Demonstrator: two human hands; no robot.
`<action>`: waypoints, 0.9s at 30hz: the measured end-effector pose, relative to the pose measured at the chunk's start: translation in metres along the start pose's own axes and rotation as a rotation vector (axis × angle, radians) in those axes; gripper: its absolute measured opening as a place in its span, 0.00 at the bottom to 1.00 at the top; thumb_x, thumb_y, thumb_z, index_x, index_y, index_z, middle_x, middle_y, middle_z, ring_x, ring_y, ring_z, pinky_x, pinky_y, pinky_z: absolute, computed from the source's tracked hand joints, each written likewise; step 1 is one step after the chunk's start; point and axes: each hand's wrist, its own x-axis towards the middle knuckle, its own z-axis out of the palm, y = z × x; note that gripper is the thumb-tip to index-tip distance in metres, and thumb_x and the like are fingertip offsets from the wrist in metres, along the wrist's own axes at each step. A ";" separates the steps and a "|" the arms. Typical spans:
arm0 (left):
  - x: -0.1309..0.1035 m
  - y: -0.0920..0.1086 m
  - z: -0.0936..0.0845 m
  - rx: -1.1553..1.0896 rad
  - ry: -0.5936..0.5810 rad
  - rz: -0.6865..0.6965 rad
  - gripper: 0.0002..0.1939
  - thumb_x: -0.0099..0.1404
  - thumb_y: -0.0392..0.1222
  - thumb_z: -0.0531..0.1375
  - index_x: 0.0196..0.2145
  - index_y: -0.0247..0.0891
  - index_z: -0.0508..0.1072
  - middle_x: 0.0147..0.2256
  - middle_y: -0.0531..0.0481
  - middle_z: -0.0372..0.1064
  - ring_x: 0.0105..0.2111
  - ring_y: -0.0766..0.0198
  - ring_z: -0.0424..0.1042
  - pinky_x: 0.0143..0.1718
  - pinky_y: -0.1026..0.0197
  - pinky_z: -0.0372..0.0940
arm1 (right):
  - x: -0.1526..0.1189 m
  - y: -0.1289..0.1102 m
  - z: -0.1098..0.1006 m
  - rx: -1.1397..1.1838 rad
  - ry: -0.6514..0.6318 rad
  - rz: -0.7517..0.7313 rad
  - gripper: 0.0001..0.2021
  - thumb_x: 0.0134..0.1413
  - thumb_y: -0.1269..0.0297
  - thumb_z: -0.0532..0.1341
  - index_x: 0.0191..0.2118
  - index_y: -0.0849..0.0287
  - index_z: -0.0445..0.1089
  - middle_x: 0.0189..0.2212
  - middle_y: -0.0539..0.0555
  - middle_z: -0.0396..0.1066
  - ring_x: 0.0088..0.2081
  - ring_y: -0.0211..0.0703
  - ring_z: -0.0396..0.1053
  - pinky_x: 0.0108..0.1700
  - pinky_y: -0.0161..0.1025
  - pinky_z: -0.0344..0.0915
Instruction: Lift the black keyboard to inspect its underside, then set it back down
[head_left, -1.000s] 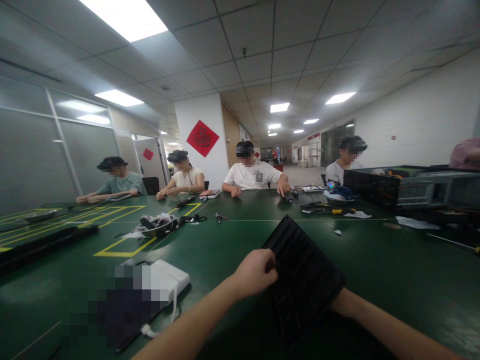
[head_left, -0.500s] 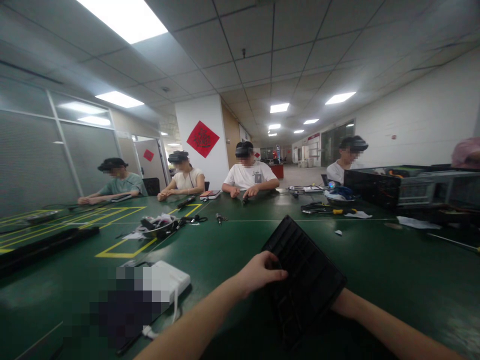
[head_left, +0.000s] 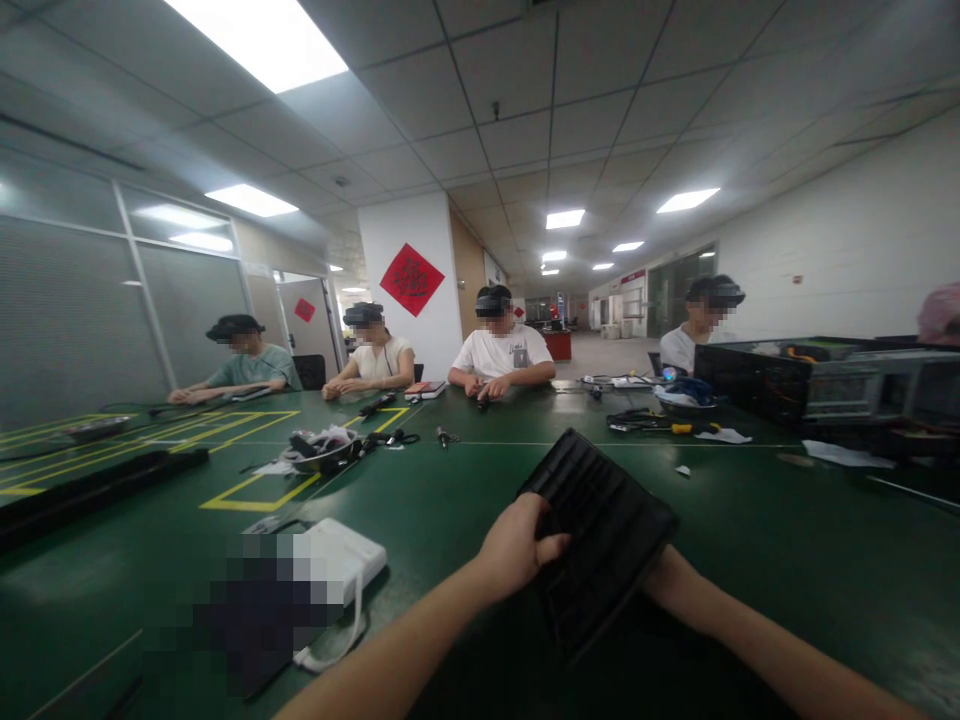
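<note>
A black plastic panel [head_left: 600, 530] with a ribbed, grid-like face is held tilted above the green table. My left hand [head_left: 517, 540] grips its left edge, thumb across the ribbed face and the other fingers mostly hidden at the edge. Under the lower right edge, my right hand [head_left: 673, 580] supports the panel, its fingers out of sight behind it. To the left of my left forearm lies a white box-shaped device [head_left: 352, 550] with a white cable [head_left: 349, 640], partly covered by a blurred patch.
Across the green table [head_left: 450, 500] sit several people with headsets. A bowl of cables [head_left: 322, 455] stands left of centre. Tools with yellow handles [head_left: 679, 428] lie at the right, before an open computer case [head_left: 795, 390]. A long black strip [head_left: 97, 490] lies at far left.
The panel has tilted and shifted slightly left and upward at its lower end, with both hands still on it. My right hand has moved a little left and up.
</note>
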 end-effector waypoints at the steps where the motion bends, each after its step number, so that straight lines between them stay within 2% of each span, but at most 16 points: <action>1: 0.003 -0.004 -0.004 0.036 0.035 -0.050 0.18 0.57 0.51 0.54 0.40 0.35 0.64 0.39 0.45 0.64 0.37 0.61 0.64 0.36 0.63 0.59 | 0.003 0.005 -0.006 -0.088 0.067 0.008 0.23 0.47 0.57 0.54 0.48 0.66 0.59 0.46 0.60 0.61 0.49 0.46 0.58 0.52 0.44 0.57; 3: 0.012 -0.017 -0.017 0.135 0.079 -0.204 0.18 0.58 0.52 0.52 0.39 0.35 0.64 0.39 0.46 0.66 0.37 0.62 0.65 0.35 0.65 0.59 | 0.007 0.018 -0.024 -0.426 0.216 0.093 0.22 0.45 0.64 0.55 0.50 0.62 0.57 0.49 0.55 0.58 0.52 0.42 0.54 0.57 0.41 0.50; 4: 0.017 -0.025 -0.026 0.185 0.088 -0.290 0.18 0.58 0.53 0.51 0.39 0.35 0.65 0.38 0.46 0.66 0.37 0.62 0.66 0.34 0.65 0.59 | 0.009 0.025 -0.033 -0.577 0.279 0.183 0.22 0.47 0.63 0.53 0.50 0.60 0.57 0.49 0.53 0.57 0.52 0.40 0.53 0.57 0.39 0.49; 8: 0.031 -0.070 -0.067 0.310 0.066 -0.562 0.21 0.57 0.54 0.50 0.34 0.33 0.69 0.36 0.40 0.69 0.36 0.54 0.69 0.31 0.61 0.60 | 0.008 0.042 -0.063 -0.727 0.389 0.430 0.24 0.50 0.61 0.50 0.53 0.62 0.54 0.49 0.57 0.58 0.53 0.50 0.51 0.53 0.47 0.53; 11: 0.030 -0.104 -0.095 0.388 0.047 -0.711 0.21 0.56 0.53 0.51 0.34 0.30 0.71 0.38 0.34 0.69 0.39 0.49 0.69 0.33 0.59 0.60 | 0.006 0.046 -0.066 -0.816 0.382 0.545 0.24 0.49 0.61 0.50 0.53 0.62 0.55 0.48 0.59 0.60 0.51 0.56 0.53 0.49 0.55 0.54; 14: 0.021 -0.128 -0.112 0.454 0.030 -0.793 0.21 0.57 0.51 0.52 0.36 0.29 0.71 0.41 0.33 0.68 0.42 0.48 0.67 0.37 0.57 0.60 | 0.007 0.045 -0.061 -0.933 0.435 0.551 0.26 0.48 0.58 0.50 0.53 0.61 0.54 0.53 0.59 0.53 0.55 0.59 0.45 0.50 0.62 0.47; 16: 0.016 -0.138 -0.118 0.485 0.012 -0.818 0.20 0.57 0.50 0.53 0.37 0.29 0.70 0.42 0.33 0.67 0.44 0.48 0.66 0.39 0.56 0.60 | 0.007 0.041 -0.058 -0.996 0.470 0.555 0.28 0.48 0.55 0.48 0.55 0.61 0.52 0.55 0.58 0.49 0.57 0.59 0.41 0.52 0.60 0.45; 18: 0.011 -0.145 -0.119 0.502 -0.014 -0.832 0.19 0.59 0.48 0.53 0.38 0.29 0.70 0.42 0.35 0.66 0.44 0.50 0.65 0.41 0.55 0.60 | 0.008 0.036 -0.057 -1.019 0.457 0.586 0.28 0.50 0.53 0.46 0.55 0.62 0.51 0.55 0.58 0.49 0.57 0.57 0.43 0.53 0.57 0.48; 23: 0.010 -0.157 -0.112 0.505 -0.089 -0.870 0.15 0.62 0.43 0.53 0.46 0.34 0.63 0.44 0.45 0.62 0.41 0.60 0.65 0.40 0.52 0.63 | 0.007 0.024 -0.059 -0.998 0.386 0.660 0.28 0.51 0.53 0.44 0.56 0.63 0.48 0.55 0.58 0.48 0.56 0.54 0.45 0.53 0.52 0.51; 27: 0.014 -0.160 -0.108 0.511 -0.130 -0.873 0.15 0.62 0.42 0.53 0.46 0.34 0.63 0.45 0.45 0.62 0.41 0.60 0.65 0.40 0.53 0.63 | 0.007 0.028 -0.060 -0.981 0.400 0.648 0.29 0.51 0.52 0.45 0.57 0.63 0.47 0.55 0.59 0.48 0.56 0.54 0.45 0.53 0.51 0.52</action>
